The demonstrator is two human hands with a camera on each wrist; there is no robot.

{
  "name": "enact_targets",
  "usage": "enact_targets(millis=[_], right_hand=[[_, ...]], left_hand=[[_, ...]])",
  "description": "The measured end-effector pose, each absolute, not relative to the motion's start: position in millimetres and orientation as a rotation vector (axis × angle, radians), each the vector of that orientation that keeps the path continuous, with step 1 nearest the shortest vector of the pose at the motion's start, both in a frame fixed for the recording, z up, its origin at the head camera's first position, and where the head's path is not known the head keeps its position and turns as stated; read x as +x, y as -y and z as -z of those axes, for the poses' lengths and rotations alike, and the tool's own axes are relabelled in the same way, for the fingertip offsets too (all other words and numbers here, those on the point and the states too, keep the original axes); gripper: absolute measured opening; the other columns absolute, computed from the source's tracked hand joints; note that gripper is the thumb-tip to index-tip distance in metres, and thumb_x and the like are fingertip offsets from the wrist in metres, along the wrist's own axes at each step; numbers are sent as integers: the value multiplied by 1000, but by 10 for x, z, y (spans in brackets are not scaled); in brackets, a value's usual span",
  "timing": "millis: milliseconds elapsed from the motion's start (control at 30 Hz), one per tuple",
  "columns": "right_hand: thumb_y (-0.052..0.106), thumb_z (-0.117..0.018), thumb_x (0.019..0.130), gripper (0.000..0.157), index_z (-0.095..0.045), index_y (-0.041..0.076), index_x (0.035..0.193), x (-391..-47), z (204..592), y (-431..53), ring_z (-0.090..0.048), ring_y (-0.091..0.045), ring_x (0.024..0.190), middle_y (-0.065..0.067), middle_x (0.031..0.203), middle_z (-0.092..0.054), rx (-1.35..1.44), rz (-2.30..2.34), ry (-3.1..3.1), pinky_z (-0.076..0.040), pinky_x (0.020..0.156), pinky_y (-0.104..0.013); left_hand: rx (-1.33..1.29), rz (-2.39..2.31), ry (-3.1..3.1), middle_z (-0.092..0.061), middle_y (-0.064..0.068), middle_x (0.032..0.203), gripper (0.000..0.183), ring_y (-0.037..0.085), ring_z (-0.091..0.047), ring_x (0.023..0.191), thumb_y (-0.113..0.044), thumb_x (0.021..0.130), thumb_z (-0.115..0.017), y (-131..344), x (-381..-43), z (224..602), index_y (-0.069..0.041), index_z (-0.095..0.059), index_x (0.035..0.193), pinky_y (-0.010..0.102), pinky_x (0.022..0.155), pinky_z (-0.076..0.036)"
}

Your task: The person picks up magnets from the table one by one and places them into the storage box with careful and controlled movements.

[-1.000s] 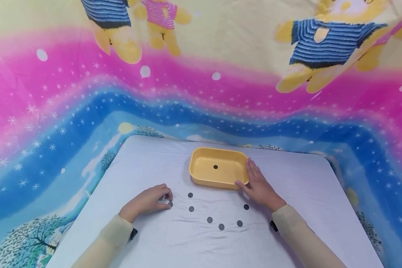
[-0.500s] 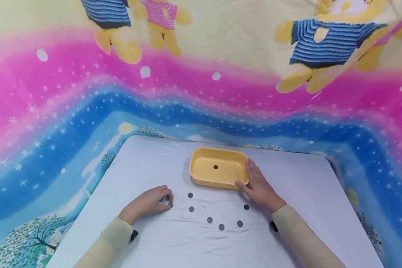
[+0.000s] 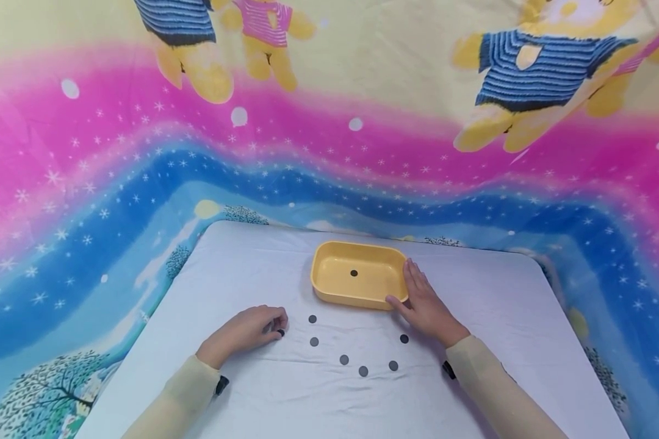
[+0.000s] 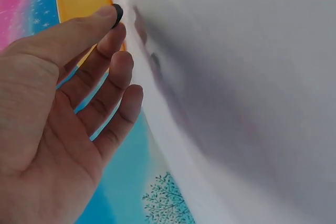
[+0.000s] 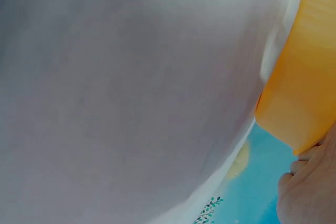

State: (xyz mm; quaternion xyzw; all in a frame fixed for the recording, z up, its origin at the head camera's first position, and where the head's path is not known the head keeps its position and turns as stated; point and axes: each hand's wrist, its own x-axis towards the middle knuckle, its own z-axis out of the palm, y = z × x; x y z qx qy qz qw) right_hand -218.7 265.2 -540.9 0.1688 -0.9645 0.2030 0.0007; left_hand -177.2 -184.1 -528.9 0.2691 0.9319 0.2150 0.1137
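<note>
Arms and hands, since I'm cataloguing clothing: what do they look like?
The left hand and right hand are bare. The left sleeve and right sleeve are long and pale beige, with a small black item beside each, too unclear to identify.

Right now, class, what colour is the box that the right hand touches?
The box is plain yellow, seen best in the head view.

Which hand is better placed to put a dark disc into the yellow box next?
Probably the left hand: it already pinches a dark disc. The right hand holds no disc that I can see and rests against the right end of the yellow box.
</note>
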Motion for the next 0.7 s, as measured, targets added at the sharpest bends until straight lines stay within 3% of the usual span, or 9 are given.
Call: enact_targets(millis=[500,700], right_hand=[[68,-50,106,105,7,6,171,-2197,5426,-2668,3,-34,167,-13,180,6,524,-663,3027,-10,132,-57],[67,-50,106,106,7,6,171,-2196,5434,-2679,0,-38,166,-13,180,7,531,-661,3022,-10,132,-58]], left_hand=[[763,-692,-2877,-63,-18,96,14,9,-59,86,-22,102,-78,1645,-2073,5087,-29,-66,107,30,79,-53],[744,-733,-2895,-66,-17,100,13,9,-60,90,-23,103,-76,1611,-2224,5017,-30,-66,109,31,80,-54]])
